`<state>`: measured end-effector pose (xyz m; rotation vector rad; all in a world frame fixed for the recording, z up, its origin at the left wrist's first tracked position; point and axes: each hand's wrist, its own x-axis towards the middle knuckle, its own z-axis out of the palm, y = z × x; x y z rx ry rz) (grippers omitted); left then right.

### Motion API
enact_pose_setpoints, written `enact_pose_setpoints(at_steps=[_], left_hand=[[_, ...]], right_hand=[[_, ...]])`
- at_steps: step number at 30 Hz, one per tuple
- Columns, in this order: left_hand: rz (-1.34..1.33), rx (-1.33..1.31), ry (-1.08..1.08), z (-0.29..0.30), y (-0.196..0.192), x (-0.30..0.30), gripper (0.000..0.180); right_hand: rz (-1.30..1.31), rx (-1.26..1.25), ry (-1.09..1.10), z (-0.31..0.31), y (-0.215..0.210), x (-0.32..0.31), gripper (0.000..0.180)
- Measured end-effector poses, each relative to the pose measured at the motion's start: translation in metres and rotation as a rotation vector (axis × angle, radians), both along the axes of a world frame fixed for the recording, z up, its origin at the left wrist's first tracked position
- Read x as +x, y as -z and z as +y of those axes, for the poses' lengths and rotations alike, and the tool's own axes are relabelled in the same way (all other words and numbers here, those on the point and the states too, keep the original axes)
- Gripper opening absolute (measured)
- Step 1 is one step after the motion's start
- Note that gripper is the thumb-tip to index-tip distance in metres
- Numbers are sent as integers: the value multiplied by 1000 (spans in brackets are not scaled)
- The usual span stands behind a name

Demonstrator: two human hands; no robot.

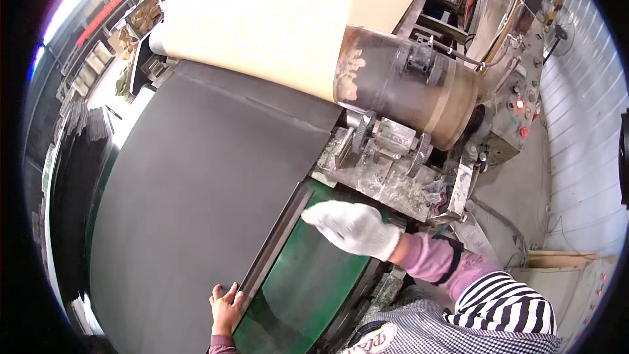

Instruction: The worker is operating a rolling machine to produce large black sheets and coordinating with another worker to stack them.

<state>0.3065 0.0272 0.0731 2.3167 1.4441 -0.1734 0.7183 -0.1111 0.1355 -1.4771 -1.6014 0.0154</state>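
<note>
A wide dark-grey sheet (196, 177) lies over the machine bed in front of me. My bare left hand (226, 308) rests at the sheet's near right edge, fingers spread. Farther up, my right hand (354, 228), in a white knitted glove, is over the green belt (304, 282), its fingertips toward the sheet's edge strip (278, 236). The gloved fingers look drawn together; whatever they may hold is hidden. Past the sheet's far edge, a pale tan sheet (255, 19) runs beside a dark, worn roller (406, 78).
Metal gears (393, 137) sit on a dusty bracket just beyond my gloved hand. A control box (517, 105) with lit red buttons stands to the right, near a corrugated wall (583, 105). Stacked dark sheets (75, 203) are at the far left.
</note>
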Motion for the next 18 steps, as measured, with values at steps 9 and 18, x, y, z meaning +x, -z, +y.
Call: enact_pose_setpoints(at_steps=[9, 18], left_hand=[[77, -20, 103, 26, 20, 76, 43], [-36, -184, -88, 37, -2, 190, 66]], right_hand=[[154, -208, 556, -213, -57, 120, 22], [-132, -198, 1073, -312, -24, 299, 22]])
